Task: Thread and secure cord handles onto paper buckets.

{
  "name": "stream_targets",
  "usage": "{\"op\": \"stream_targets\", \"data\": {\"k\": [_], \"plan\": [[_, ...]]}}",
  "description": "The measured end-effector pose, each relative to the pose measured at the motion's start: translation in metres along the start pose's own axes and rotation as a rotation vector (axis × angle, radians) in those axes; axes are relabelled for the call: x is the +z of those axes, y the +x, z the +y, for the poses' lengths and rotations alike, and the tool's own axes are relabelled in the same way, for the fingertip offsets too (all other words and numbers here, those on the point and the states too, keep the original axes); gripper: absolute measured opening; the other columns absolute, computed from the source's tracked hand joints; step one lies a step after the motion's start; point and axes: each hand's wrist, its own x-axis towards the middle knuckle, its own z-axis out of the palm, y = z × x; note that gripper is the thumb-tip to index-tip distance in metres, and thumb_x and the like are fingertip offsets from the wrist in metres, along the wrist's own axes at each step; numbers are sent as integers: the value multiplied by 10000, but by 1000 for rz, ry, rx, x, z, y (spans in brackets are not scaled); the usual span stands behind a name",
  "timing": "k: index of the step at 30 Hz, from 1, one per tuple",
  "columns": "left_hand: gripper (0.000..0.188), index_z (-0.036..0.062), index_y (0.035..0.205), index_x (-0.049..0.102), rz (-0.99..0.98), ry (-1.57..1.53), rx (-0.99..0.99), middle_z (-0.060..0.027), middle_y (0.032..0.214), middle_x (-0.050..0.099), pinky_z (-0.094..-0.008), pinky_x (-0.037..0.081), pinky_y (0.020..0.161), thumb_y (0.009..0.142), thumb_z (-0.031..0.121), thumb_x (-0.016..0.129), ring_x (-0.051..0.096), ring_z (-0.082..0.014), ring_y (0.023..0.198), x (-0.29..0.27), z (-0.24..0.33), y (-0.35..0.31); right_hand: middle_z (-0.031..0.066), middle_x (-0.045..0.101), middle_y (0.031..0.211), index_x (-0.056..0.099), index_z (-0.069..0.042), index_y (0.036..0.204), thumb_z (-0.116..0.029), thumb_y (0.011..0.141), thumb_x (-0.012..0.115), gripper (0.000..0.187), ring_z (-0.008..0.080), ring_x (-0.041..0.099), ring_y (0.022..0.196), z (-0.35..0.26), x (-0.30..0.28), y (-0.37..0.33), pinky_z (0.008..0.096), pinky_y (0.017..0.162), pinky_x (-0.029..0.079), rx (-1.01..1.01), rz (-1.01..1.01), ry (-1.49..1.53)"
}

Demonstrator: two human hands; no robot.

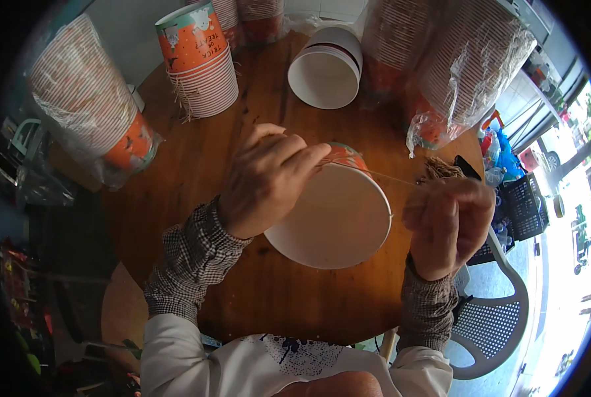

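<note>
A paper bucket (332, 221) with an orange patterned outside and a white inside lies on the table, its mouth toward me. Above its upper rim, a thin light string (391, 177) runs taut from one hand to the other. My left hand (269, 178) pinches the string between thumb and finger, over the bucket's upper left edge. Off the bucket's right side, my right hand (449, 221) has its fingers curled around the other end of the string. At the bucket's right rim a small pale bit sticks out, too small to make out.
A wooden round table (242, 298) bears everything. Stacked orange buckets (206, 73) stand at the back left, white-mouthed buckets (325, 76) lie at the back. Plastic-wrapped stacks (93, 92) flank both sides. A bundle of brown strings (441, 169) lies beyond my right hand; a grey chair (494, 324) stands right.
</note>
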Motion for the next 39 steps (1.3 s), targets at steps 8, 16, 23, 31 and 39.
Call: {"op": "stream_targets", "data": {"k": [8, 16, 23, 31, 39], "plan": [[206, 62, 985, 644, -217, -279, -170, -97, 908, 661, -340, 465, 784, 786, 103, 677, 631, -278, 775, 8, -21, 20, 45, 562, 838, 496, 37, 1063, 23, 928, 499, 137, 66, 560, 687, 8, 43, 53, 219, 640, 508, 135, -174, 6], [189, 29, 961, 638, -306, -687, -395, -117, 847, 637, -338, 494, 687, 804, 129, 667, 625, -290, 755, 35, -31, 10, 25, 562, 838, 527, 23, 1036, 11, 931, 508, 107, 57, 561, 726, 57, 44, 53, 216, 666, 512, 348, -153, 3], [167, 19, 862, 658, -234, -582, -469, -115, 724, 633, -357, 484, 618, 851, 185, 644, 625, -268, 643, 51, -34, 8, 41, 579, 859, 525, 39, 1030, 40, 927, 490, 109, 92, 603, 780, 55, 50, 49, 230, 715, 511, 295, -145, -10], [171, 55, 869, 704, -263, -465, -455, -145, 777, 665, -365, 512, 633, 852, 210, 634, 661, -269, 677, 44, -30, 4, 94, 623, 940, 532, 49, 1027, 43, 934, 487, 104, 133, 624, 881, 55, 44, 51, 262, 813, 503, 172, -157, 32], [145, 66, 829, 703, -190, -202, -327, -133, 752, 668, -402, 493, 692, 839, 178, 611, 649, -303, 689, 41, -52, -1, 105, 640, 822, 535, 25, 1098, -57, 945, 512, 174, 141, 623, 580, 27, 31, 59, 224, 499, 485, 480, -170, 261]]}}
